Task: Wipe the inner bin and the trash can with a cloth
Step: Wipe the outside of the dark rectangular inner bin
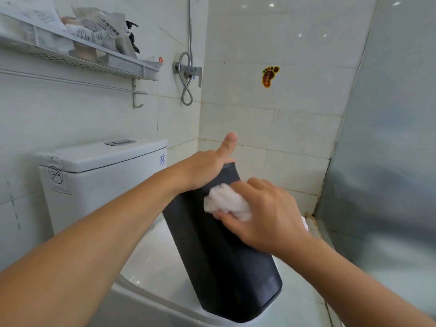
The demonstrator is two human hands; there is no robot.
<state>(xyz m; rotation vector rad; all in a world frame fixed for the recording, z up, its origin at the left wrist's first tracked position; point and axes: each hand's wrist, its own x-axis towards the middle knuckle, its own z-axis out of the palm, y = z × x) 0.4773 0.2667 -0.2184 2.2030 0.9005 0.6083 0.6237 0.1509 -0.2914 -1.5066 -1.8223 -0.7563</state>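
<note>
The dark grey bin [221, 251] stands tilted on the closed toilet lid [151, 267], its lower end resting on the lid and its upper end leaning away toward the tiled wall. Whether it is the inner bin or the outer can, I cannot tell. It looks like stiff, light plastic with a smooth matte skin, probably slippery when damp, so the far top edge seems the safest place to take hold, since a grip there steadies the tilt.

The left hand [207, 168] grasps that top edge: its fingers curl over the far side, out of sight, while the thumb sticks up free. The right hand [262, 213] pinches a crumpled white cloth [226, 204] between thumb and fingers and presses it against the bin's upper side wall, just below the left hand. The cloth is soft and bunches easily.

Behind stands the toilet tank [101, 175], with a wall shelf [77, 57] above it.
</note>
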